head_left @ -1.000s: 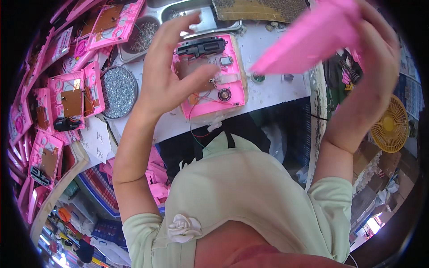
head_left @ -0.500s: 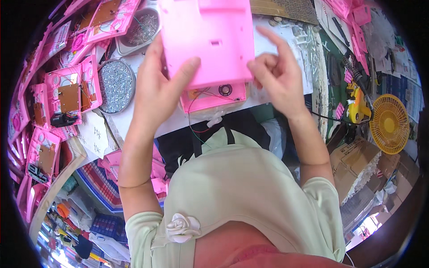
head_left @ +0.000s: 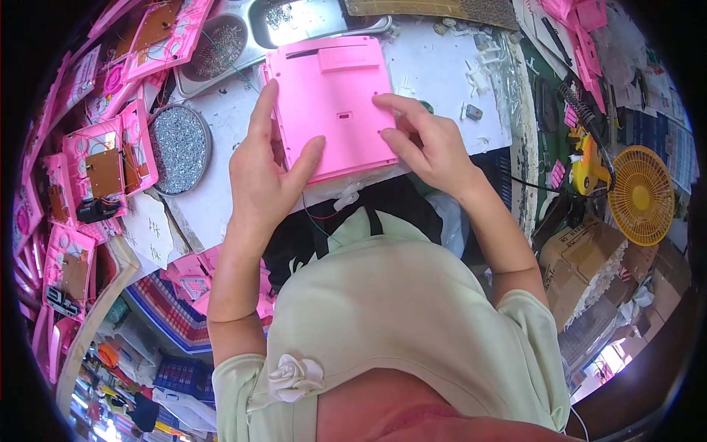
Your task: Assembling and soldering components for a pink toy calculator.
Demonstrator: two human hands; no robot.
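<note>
A pink plastic casing [head_left: 331, 121] lies on the white work surface in front of me, with its flat back cover facing up. The cover has a small rectangular slot near its middle and a raised block toward its far edge. My left hand [head_left: 269, 166] grips the casing's left side, thumb on the top face and fingers along the edge. On the right edge, the thumb and forefinger of my right hand [head_left: 427, 144] press against the cover, its other fingers curled. Thin red and green wires [head_left: 324, 216] hang out at the near edge. The inside is hidden.
A round dish of small screws [head_left: 179, 151] stands left of the casing, beside opened pink casings [head_left: 110, 162] with brown boards. Behind is a metal compartment tray [head_left: 258, 22]. To the right are a yellow tool [head_left: 587, 173], a yellow fan [head_left: 641, 195] and a cardboard box [head_left: 582, 269].
The pink cover has come down onto the lower half, whose speaker and wires are now covered. My right hand, apart from the far edge before, now has its forefinger and thumb on the cover.
</note>
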